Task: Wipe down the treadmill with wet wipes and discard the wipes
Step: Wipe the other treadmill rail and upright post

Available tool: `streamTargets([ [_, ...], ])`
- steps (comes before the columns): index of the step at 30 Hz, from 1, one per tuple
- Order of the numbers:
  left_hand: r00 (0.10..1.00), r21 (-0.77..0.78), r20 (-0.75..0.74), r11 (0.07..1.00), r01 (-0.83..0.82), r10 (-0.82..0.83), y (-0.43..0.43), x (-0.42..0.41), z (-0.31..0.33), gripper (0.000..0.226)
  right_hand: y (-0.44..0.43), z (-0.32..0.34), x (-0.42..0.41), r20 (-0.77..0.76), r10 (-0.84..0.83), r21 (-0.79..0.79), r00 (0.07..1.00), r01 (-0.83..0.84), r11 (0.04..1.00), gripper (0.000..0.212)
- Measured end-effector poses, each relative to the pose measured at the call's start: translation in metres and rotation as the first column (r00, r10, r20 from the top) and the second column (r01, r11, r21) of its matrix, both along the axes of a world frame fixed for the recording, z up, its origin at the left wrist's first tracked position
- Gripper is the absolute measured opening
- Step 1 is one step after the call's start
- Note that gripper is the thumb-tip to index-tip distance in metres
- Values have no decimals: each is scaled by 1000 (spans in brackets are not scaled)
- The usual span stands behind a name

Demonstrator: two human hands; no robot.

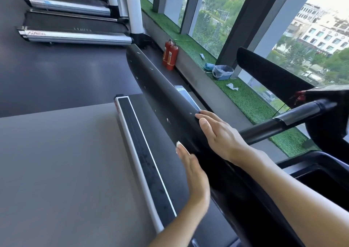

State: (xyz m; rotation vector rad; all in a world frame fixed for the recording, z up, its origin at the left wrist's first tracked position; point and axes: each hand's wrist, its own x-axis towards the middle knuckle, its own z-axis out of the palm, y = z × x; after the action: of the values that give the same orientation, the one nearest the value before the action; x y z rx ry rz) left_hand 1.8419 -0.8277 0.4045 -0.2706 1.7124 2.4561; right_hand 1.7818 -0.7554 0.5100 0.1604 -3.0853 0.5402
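Pressing rail, right hand (bin, extinguishers beyond)

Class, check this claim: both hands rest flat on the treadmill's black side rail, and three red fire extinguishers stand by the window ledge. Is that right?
Not quite. The head view shows two red fire extinguishers, not three. The rest holds: left hand and right hand rest flat on the black side rail.

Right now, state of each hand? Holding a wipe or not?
Left hand: open, straight fingers against the black rail; white scrap at fingertips, maybe a wipe.
Right hand: open, flat on the rail, nothing seen held.
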Motion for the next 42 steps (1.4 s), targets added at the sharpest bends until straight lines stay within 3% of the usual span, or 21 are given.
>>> streamTargets([
  [4,996,87,80,996,23,-30,-1,5,5,51,-1,1,0,4,-16,-22,1000,16,1000,67],
  [7,994,24,102,999,-26,23,-12,-37,3,51,-1,0,1,-3,-13,-18,1000,13,1000,65],
  [10,994,-123,-103,991,-41,29,-8,-29,5,52,-1,1,0,-3,-22,-21,1000,22,1000,62],
  [13,947,-219,-316,976,-6,-65,-2,2,8,53,0,1,0,-2,-25,-37,1000,25,999,67],
  [19,933,-379,-349,923,-61,-82,-15,-52,21,52,-2,1,0,0,-44,-55,999,44,998,77],
  [26,897,-448,-408,893,-32,-172,-10,-14,12,56,-2,1,2,-1,-48,-75,999,48,996,77],
  [31,961,-329,-275,942,-68,-27,-23,-77,21,52,-1,1,2,4,-5,-23,1000,5,1000,74],
  [36,955,-229,-292,973,-20,-49,-10,-23,13,50,-13,4,-27,-65,72,39,995,-70,997,58],
  [39,962,-194,-271,981,-9,-45,-11,-33,4,49,-26,2,-51,-15,102,16,995,-102,995,51],
  [42,982,-141,-190,989,-43,16,-23,-74,3,47,-31,-3,-57,42,105,150,994,-111,982,52],
])
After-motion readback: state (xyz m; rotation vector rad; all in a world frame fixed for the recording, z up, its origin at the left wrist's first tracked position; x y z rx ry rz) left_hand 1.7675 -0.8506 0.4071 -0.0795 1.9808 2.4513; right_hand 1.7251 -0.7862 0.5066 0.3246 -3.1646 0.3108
